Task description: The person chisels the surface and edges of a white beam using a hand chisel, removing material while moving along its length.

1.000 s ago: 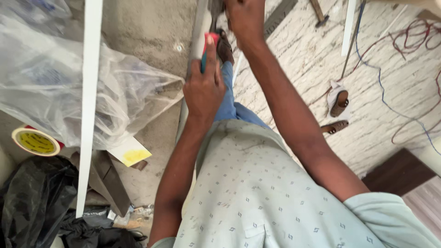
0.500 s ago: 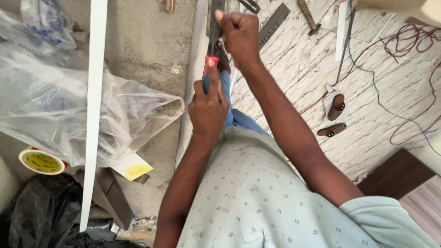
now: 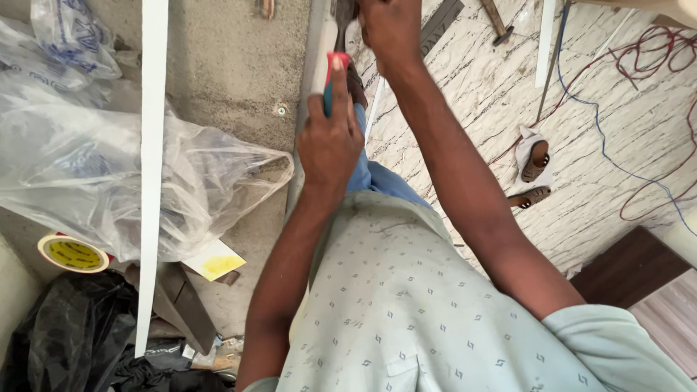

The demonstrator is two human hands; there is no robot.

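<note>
The left hand (image 3: 330,141) is wrapped tight around a small tool with a red and teal handle (image 3: 332,80), thumb laid up along it, held against a long pale strip (image 3: 319,51) that stands on edge and runs away from the person; the right hand (image 3: 392,25) is further up the same strip, fingers curled over its top near the frame's edge — what exactly it pinches there I cannot tell. Below lie a rough grey slab (image 3: 232,80) and a marbled floor (image 3: 617,145); a second white strip (image 3: 151,167) lies well apart to the left, across a clear plastic bag (image 3: 94,181), with a roll of yellow tape (image 3: 72,254) near its lower end.

The strip looks light and thin, probably springy along its length, so I would judge it bends or wanders unless held close to where the tool bears — as both hands now do; its narrow edge may be sharp or slick, so a grip on the flat faces seems safer. The tool seems small, stiff and easy to control by its handle.
</note>
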